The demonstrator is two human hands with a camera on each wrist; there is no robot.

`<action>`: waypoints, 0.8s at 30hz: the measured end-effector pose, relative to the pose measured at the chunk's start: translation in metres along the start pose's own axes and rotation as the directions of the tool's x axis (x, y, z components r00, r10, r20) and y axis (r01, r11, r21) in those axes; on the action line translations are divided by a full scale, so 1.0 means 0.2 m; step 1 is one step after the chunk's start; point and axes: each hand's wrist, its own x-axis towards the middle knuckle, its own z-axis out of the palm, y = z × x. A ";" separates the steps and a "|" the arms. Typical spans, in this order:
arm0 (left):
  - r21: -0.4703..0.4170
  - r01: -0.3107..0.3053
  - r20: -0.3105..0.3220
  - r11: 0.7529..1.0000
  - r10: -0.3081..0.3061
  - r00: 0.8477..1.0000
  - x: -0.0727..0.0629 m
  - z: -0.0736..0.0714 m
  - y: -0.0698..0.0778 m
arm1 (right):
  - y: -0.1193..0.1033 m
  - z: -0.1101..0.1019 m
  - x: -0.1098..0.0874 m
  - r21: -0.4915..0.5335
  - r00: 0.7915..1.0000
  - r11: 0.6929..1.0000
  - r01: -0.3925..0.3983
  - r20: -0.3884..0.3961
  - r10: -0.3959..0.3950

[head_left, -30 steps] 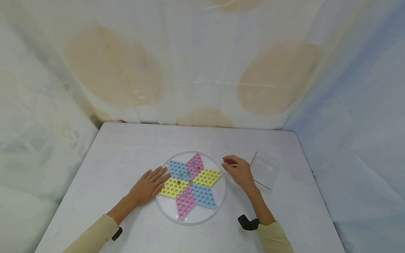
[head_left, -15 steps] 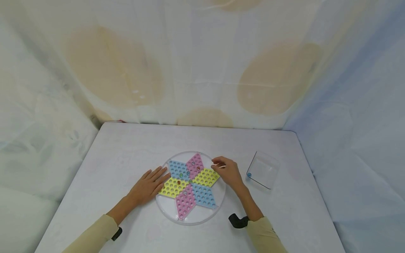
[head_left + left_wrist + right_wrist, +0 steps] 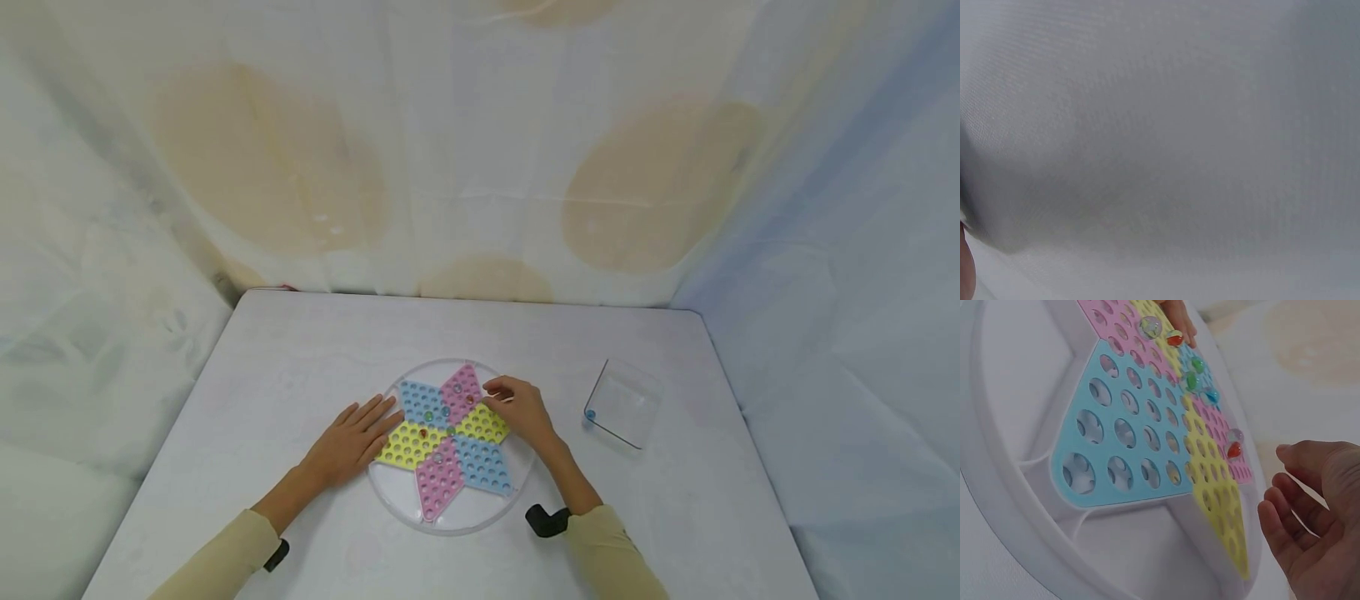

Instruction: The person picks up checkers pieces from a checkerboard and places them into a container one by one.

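A round Chinese checkers board (image 3: 375, 492) with a clear rim and a pink, yellow and blue star lies on the white table. Several glass marbles sit in its holes, among them a green marble (image 3: 428, 416), a blue marble (image 3: 446, 412) and a red marble (image 3: 1235, 449). My left hand (image 3: 348, 442) lies flat, its spread fingers over the board's left edge. Above the right part of the board is my right hand (image 3: 521, 412), fingers loosely bent. In the right wrist view, thumb and fingers stand apart, with nothing visible between them. The left wrist view shows mostly blurred whitish fabric.
To the right of the board stands a clear box (image 3: 633, 404) with dark edges. Another blue marble (image 3: 590, 415) is at its near left corner. Light curtains (image 3: 480, 167) hang behind the table and at both sides.
My right hand has moved left from beside the clear box to over the board, and the blue marble at the box corner has come into sight. My left hand has stayed still.
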 end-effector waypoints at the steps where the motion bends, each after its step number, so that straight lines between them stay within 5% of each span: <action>1: 0.002 0.000 -0.002 1.000 0.000 1.000 0.00 0.00 0.00 | 0.00 0.01 0.00 -0.004 1.000 1.000 0.000 0.002 0.000; 24: 0.022 -0.022 -0.031 1.000 0.023 0.999 -0.01 0.00 0.00 | 0.02 0.13 0.04 -0.063 0.998 0.998 0.012 0.061 -0.008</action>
